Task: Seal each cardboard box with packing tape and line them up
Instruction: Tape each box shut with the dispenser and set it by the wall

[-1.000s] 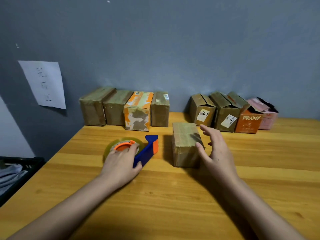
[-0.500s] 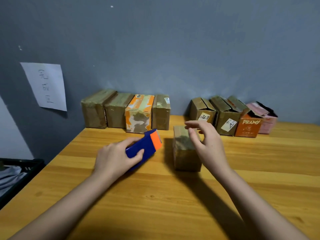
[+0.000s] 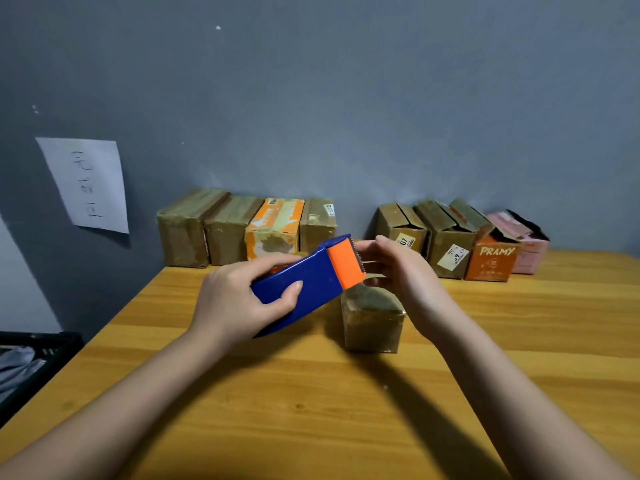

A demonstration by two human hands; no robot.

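Head view: left hand (image 3: 235, 303) is gripping the tape dispenser (image 3: 304, 285), fingers curled round its blue body, w/ the blade facing the right hand (image 3: 401, 275). Right fingers (image 3: 372, 245) are pinching narrow at the blade, prob. freeing the tape end. Box (image 3: 372, 320) is sitting on the tabletop (image 3: 346, 410) just below them, ready for sealing.

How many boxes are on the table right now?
9. Four taped boxes stand at the wall on the left, four open boxes stand at the wall on the right, and one box sits in the middle, below the hands. None looks hidden.
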